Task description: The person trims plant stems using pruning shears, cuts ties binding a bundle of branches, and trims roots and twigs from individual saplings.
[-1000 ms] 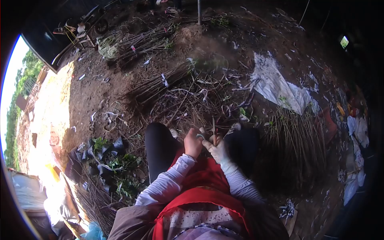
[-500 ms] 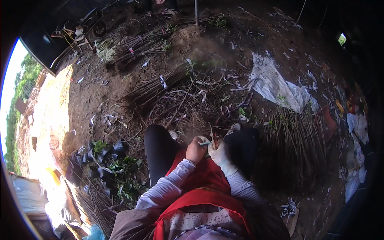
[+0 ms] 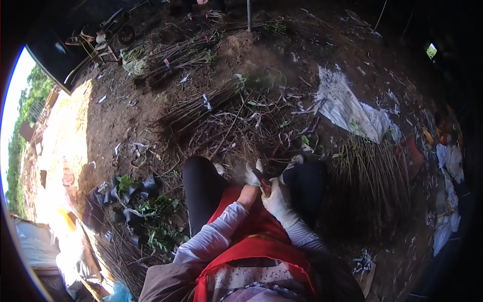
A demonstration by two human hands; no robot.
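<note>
My left hand (image 3: pixel 252 175) is in front of my lap, pale and apparently gloved, with a bare wrist below a greenish cuff. Its fingers point forward and stand apart, holding nothing that I can see. Close beside it on the right, my gloved right hand (image 3: pixel 274 195) is closed around a tool with red-orange handles, which looks like pruning shears (image 3: pixel 264 184). The tool's dark upper end lies against or just over the left hand. Beneath both hands is a red apron (image 3: pixel 241 216) between my dark-trousered knees.
Ahead lie a tied bundle of sticks (image 3: pixel 201 106) and loose twigs (image 3: pixel 234 123). A white sheet (image 3: pixel 344 103) and upright thin stems (image 3: pixel 375 176) are at the right. Leafy cuttings with dark bags (image 3: pixel 146 211) lie left. A metal pole (image 3: pixel 249 16) stands at the back.
My left hand has gone from closed at the greenish cuff to extended forward with pale, parted fingers. The shears in my right hand have tilted left.
</note>
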